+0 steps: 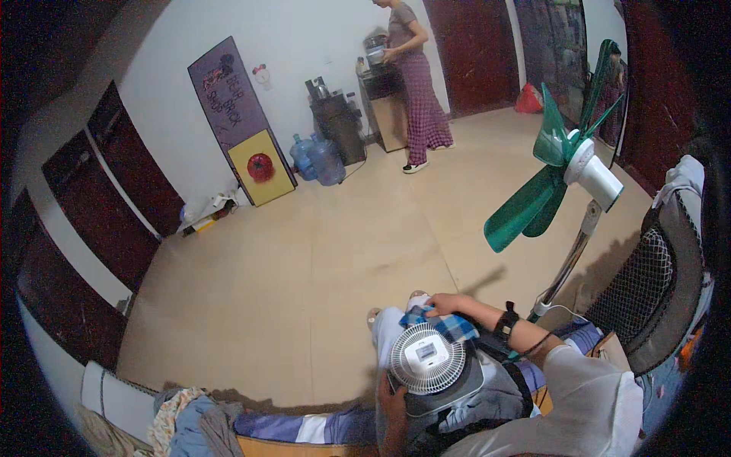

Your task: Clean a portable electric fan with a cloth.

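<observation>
A round white fan guard (428, 359) with a central badge rests over my lap, label side up. My left hand (394, 400) grips its lower left rim, the fingers partly in shadow. At the guard's upper edge, my right hand (442, 305) holds a blue checked cloth (454, 327), which lies bunched against the ribs. A grey item (482, 394) shows under the guard, its kind unclear. To the right stands a fan with bare green blades (522, 211), a white motor housing (597, 177) and a metal pole (571, 263).
A mesh-backed chair (634, 291) is on the right. Clothes (191, 423) lie at lower left, beside a striped cushion (308, 428). Across the tiled floor (342, 257) a person (420, 85) stands by a cabinet (388, 108). Blue water bottles (325, 163) and leaning boards (260, 165) line the wall.
</observation>
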Demonstrator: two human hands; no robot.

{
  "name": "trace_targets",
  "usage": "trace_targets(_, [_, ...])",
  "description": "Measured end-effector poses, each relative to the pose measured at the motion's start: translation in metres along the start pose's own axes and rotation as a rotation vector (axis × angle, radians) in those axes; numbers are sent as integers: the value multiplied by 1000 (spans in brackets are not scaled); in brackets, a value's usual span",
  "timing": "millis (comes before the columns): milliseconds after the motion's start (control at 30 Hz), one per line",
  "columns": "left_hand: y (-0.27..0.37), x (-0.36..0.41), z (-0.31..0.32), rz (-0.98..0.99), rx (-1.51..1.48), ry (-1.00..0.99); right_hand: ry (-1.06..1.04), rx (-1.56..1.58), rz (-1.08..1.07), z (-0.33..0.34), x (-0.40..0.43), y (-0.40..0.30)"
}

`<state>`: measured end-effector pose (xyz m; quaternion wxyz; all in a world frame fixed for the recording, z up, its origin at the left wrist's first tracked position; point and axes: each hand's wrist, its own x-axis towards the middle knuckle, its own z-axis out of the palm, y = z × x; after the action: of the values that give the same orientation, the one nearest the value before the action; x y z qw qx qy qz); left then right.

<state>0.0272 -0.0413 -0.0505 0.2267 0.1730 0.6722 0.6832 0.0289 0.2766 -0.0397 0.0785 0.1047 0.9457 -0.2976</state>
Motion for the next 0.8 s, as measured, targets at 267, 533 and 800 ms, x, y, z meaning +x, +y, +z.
trace_targets(267, [10,-7,3,-90,-131,-49,397,414,131,22,-133,-20])
trace_targets(533, [35,-9,7,-176,-121,-107,496,502,343,44,-221,-76])
trace_targets(800, [31,-7,1,-26,61,-95,276,-104,-349,39,-176,-143])
